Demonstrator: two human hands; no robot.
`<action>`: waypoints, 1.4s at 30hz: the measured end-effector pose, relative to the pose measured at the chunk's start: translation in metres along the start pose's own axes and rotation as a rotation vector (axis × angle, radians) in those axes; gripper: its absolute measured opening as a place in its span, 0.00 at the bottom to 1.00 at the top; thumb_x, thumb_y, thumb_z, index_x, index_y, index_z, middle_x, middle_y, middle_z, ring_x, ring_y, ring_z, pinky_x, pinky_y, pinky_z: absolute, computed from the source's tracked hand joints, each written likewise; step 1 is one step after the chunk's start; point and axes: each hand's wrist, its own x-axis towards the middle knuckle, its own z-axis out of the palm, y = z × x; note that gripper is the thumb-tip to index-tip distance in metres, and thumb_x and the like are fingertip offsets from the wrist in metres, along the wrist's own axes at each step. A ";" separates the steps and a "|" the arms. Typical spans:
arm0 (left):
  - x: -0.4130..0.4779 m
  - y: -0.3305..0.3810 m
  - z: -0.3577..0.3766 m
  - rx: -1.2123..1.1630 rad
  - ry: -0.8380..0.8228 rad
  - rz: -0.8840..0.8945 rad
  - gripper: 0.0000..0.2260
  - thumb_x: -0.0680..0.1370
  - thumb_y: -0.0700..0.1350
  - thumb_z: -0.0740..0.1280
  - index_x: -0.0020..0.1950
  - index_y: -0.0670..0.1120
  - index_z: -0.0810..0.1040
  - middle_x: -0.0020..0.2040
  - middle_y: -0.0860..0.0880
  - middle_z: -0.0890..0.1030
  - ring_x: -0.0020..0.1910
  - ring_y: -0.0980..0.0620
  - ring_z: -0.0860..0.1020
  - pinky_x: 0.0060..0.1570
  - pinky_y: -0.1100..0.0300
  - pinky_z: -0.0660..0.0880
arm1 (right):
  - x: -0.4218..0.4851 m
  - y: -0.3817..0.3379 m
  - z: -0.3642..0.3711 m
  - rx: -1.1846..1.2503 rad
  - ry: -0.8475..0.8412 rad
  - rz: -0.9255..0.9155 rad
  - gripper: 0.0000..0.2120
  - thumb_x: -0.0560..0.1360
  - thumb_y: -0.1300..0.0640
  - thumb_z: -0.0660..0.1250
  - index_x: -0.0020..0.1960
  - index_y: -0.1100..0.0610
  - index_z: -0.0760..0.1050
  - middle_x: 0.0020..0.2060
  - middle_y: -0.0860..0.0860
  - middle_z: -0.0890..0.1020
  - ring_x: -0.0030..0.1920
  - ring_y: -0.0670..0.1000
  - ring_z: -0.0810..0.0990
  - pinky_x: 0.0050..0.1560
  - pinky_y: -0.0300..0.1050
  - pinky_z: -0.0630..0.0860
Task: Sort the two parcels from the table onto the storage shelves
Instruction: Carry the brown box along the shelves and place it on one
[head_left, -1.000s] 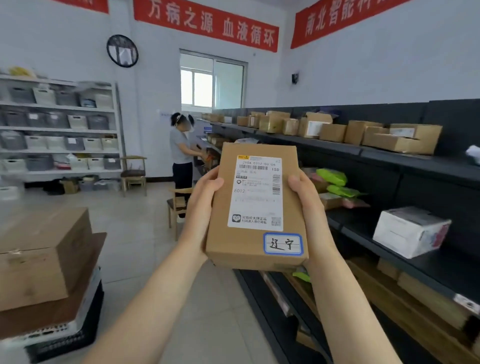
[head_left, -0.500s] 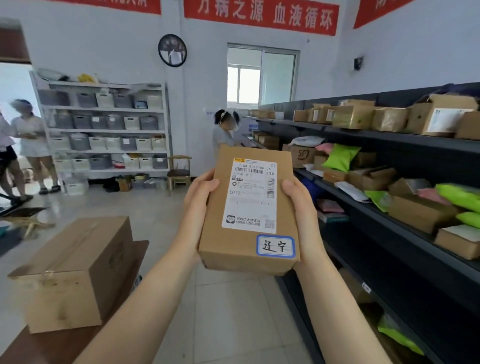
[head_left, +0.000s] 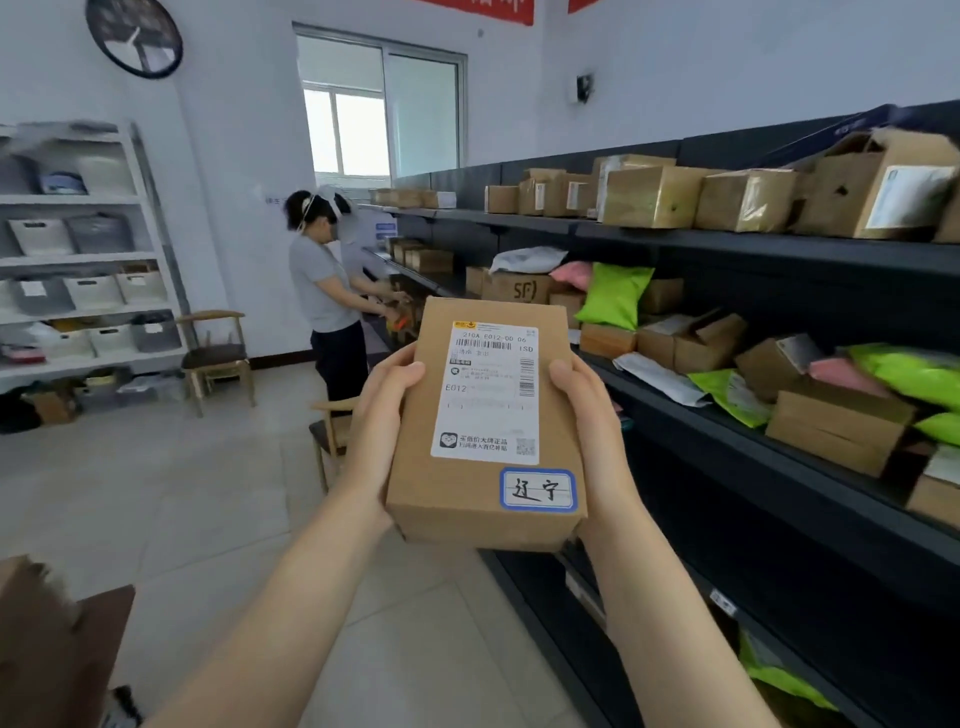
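Note:
I hold a brown cardboard parcel (head_left: 475, 488) upright in front of me, its white shipping label and a blue-framed handwritten sticker facing me. My left hand (head_left: 382, 421) grips its left side and my right hand (head_left: 589, 431) grips its right side. The dark storage shelves (head_left: 737, 452) run along my right, loaded with brown boxes and green and pink mailers. A second brown box (head_left: 36, 639) shows blurred at the bottom left, on a dark brown table (head_left: 106, 618).
A person (head_left: 324, 296) in a grey shirt works at the shelves ahead. Wooden chairs (head_left: 218, 353) stand by a white rack of bins (head_left: 83, 280) on the left wall. Tiled floor (head_left: 208, 493) stretches between me and them.
My view has advanced along the shelves and turned; the box on the table slid to the bottom-left corner. The person ahead looks nearer. Both hands keep the same grip on the parcel.

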 end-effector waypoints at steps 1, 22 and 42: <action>0.019 -0.006 0.005 -0.002 -0.016 -0.006 0.14 0.76 0.50 0.67 0.61 0.56 0.79 0.58 0.45 0.84 0.54 0.45 0.83 0.48 0.49 0.79 | 0.018 0.002 -0.002 0.005 0.014 -0.010 0.23 0.77 0.47 0.69 0.72 0.46 0.73 0.58 0.50 0.87 0.52 0.51 0.88 0.44 0.44 0.83; 0.374 -0.150 0.143 -0.022 -0.502 -0.210 0.21 0.76 0.51 0.66 0.69 0.52 0.76 0.62 0.42 0.83 0.60 0.40 0.82 0.58 0.42 0.78 | 0.325 0.029 -0.091 -0.028 0.461 -0.218 0.22 0.79 0.50 0.67 0.72 0.49 0.72 0.59 0.51 0.86 0.50 0.50 0.88 0.47 0.46 0.85; 0.396 -0.220 0.214 -0.170 -1.277 -0.650 0.22 0.74 0.51 0.66 0.69 0.52 0.75 0.65 0.42 0.80 0.62 0.41 0.80 0.54 0.47 0.80 | 0.280 0.052 -0.068 -0.189 1.258 -0.464 0.23 0.79 0.47 0.67 0.73 0.50 0.71 0.56 0.53 0.87 0.50 0.54 0.88 0.42 0.46 0.84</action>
